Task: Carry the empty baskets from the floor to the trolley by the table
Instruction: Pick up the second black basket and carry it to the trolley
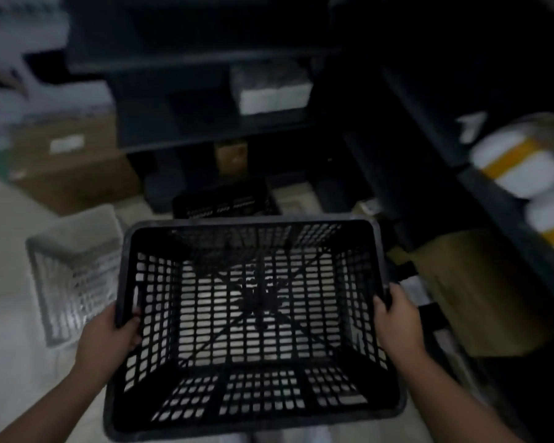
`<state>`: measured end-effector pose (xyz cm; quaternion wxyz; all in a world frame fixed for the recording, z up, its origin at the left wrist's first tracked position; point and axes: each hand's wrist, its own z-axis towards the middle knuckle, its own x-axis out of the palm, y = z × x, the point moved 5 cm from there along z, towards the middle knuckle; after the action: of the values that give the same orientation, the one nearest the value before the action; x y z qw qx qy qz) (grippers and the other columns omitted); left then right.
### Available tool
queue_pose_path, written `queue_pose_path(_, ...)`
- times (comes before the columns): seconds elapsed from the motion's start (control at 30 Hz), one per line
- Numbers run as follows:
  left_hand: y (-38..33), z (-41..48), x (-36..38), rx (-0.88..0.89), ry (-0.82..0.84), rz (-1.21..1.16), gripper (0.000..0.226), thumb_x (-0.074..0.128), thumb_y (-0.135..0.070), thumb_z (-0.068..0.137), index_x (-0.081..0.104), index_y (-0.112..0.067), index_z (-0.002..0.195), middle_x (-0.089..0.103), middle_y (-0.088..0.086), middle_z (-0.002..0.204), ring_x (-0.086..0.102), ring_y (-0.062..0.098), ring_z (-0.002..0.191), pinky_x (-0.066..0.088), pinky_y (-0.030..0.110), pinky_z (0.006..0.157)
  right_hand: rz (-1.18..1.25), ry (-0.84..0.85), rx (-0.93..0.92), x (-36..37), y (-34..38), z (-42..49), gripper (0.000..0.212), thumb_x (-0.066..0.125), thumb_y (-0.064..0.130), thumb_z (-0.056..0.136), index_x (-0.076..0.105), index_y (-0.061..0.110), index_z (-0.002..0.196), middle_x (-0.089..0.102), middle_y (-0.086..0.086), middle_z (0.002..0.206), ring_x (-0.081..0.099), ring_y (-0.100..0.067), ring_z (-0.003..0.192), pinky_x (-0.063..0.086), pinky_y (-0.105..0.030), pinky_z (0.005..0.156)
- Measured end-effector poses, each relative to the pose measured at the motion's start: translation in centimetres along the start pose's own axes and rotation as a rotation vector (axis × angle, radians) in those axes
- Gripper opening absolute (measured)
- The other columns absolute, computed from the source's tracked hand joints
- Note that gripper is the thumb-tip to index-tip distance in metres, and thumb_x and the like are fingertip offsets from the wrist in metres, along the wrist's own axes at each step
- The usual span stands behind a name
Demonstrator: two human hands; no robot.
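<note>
An empty black plastic lattice basket (253,407) fills the middle of the head view, held up off the floor. My left hand (111,334) grips its left rim and my right hand (397,318) grips its right rim. A second black basket (224,199) sits on the pale floor just beyond it, partly hidden by the held one. A grey-white lattice basket (74,266) stands on the floor to the left. No trolley or table shows in this blurred, dim view.
Dark shelving (205,59) stands straight ahead with a white box (272,91) on it. More dark shelves (493,193) run along the right with white bundles (518,161). Cardboard boxes lie at the left (74,167) and right (480,292).
</note>
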<state>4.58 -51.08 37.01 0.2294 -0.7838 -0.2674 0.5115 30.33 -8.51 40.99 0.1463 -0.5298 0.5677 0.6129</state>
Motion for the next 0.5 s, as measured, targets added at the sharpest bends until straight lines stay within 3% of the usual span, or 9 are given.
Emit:
queue_pose_path(0.17,-13.1,-6.2,1.8,0.213,0.164,0.058,0.007,0.064,-0.002,0.089,0.066,-0.008,0.088,0.065,0.008,0.049,0.061,0.021,0.045,0.043,0.031,0.046,0.096,-0.201,0.22,-13.5,-7.4,-8.1,0.027,0.051,0.02,0.096,0.057,0.009,0.12,0.064,-0.009,0.111,0.059,-0.029,0.1,0.044,-0.031,0.073)
queue_pose_path(0.3,-21.5,-12.8,5.7,0.32,0.326,0.027,0.013,0.058,0.009,0.089,0.065,-0.002,0.092,0.064,0.02,0.068,0.055,0.028,0.049,0.04,0.013,0.034,0.198,-0.418,0.308,-21.9,-14.0,-16.9,0.017,0.052,0.015,0.094,0.06,0.014,0.109,0.062,0.0,0.092,0.058,-0.023,0.087,0.038,-0.03,0.064)
queue_pose_path(0.37,-24.3,-16.5,8.2,0.388,0.387,0.074,0.014,0.059,0.008,0.089,0.066,-0.004,0.091,0.065,0.021,0.073,0.057,0.027,0.053,0.045,0.017,0.037,0.248,-0.501,0.355,-24.8,-17.9,-21.9,0.012,0.052,0.013,0.094,0.059,0.016,0.104,0.061,0.002,0.088,0.058,-0.021,0.085,0.038,-0.029,0.063)
queue_pose_path(0.5,-27.7,-26.0,12.7,0.531,0.496,0.194,0.016,0.061,0.004,0.088,0.068,-0.011,0.087,0.068,0.018,0.071,0.062,0.03,0.056,0.053,0.037,0.061,0.266,-0.622,0.483,-28.8,-25.5,-33.2,0.01,0.053,0.013,0.094,0.059,0.014,0.102,0.063,-0.002,0.09,0.057,-0.02,0.082,0.043,-0.03,0.066)
